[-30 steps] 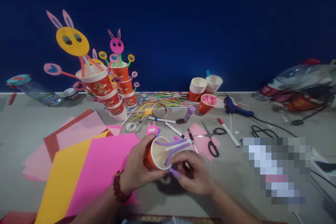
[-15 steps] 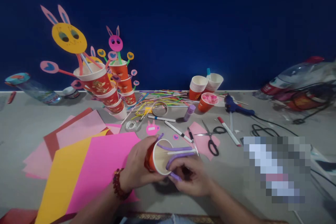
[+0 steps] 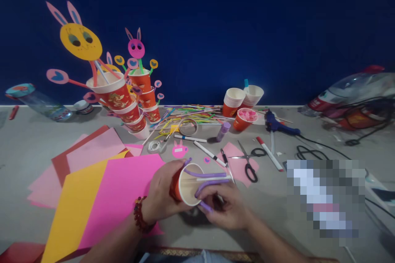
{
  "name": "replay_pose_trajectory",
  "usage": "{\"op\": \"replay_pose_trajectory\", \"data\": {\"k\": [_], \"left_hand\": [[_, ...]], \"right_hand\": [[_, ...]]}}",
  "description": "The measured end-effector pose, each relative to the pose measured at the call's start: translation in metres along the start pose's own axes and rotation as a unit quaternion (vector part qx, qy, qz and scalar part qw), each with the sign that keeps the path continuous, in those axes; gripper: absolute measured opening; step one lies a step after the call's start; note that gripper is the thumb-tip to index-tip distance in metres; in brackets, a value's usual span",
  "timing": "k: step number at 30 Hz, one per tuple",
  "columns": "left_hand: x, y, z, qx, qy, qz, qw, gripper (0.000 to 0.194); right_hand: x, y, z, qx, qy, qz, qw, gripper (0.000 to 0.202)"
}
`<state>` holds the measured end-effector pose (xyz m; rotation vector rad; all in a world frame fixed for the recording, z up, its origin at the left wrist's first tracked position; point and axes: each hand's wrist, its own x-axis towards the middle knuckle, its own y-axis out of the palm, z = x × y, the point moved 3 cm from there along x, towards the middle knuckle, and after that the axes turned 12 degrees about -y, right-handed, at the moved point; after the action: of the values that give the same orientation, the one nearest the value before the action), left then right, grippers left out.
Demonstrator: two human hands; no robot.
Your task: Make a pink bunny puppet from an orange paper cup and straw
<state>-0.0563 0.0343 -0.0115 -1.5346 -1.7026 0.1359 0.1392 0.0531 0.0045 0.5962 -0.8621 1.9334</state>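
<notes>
My left hand [image 3: 165, 193] is wrapped round a red paper cup [image 3: 189, 185], tilted so its open mouth faces me and to the right. Purple pipe cleaners [image 3: 210, 174] and a white stick [image 3: 212, 179] stick out of the cup toward the right. At the rim, my right hand [image 3: 226, 205] pinches a purple pipe cleaner [image 3: 206, 206] between thumb and fingers. Beyond the cup lie a pink paper bunny head [image 3: 179, 150] and a small pink paper disc with a purple heart [image 3: 206, 160].
Decorated cup stacks [image 3: 114, 94] with paper bunnies stand back left. Coloured paper sheets [image 3: 123, 197] lie at left. Scissors [image 3: 248, 160], markers [image 3: 269, 154], a glue stick [image 3: 223, 131] and a blue glue gun [image 3: 280, 126] lie ahead and right. Stacked cups [image 3: 233, 100] stand behind.
Almost nothing differs. Both hands keep their places on the cup and the pipe cleaner; the view has shifted very slightly.
</notes>
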Motion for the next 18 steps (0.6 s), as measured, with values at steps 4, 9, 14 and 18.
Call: {"op": "replay_pose_trajectory", "data": {"k": [4,9,14,18], "left_hand": [[-0.0007,-0.0004,-0.0004,-0.007,0.01,-0.004,1.0,0.085],[0.0002,-0.0004,0.0,-0.009,0.006,0.003,1.0,0.086],[0.001,0.0005,0.0013,-0.019,0.009,0.007,1.0,0.089],[-0.0001,0.0017,0.0026,-0.032,0.015,0.012,0.999,0.09]], "right_hand": [[-0.001,-0.001,0.0001,-0.015,-0.001,0.002,1.0,0.016],[-0.0036,-0.0003,-0.0001,-0.014,-0.003,0.005,1.0,0.014],[-0.0031,0.0007,-0.0005,-0.014,-0.004,0.007,1.0,0.013],[-0.0025,0.0006,0.0005,-0.011,-0.003,0.011,1.0,0.012]]}}
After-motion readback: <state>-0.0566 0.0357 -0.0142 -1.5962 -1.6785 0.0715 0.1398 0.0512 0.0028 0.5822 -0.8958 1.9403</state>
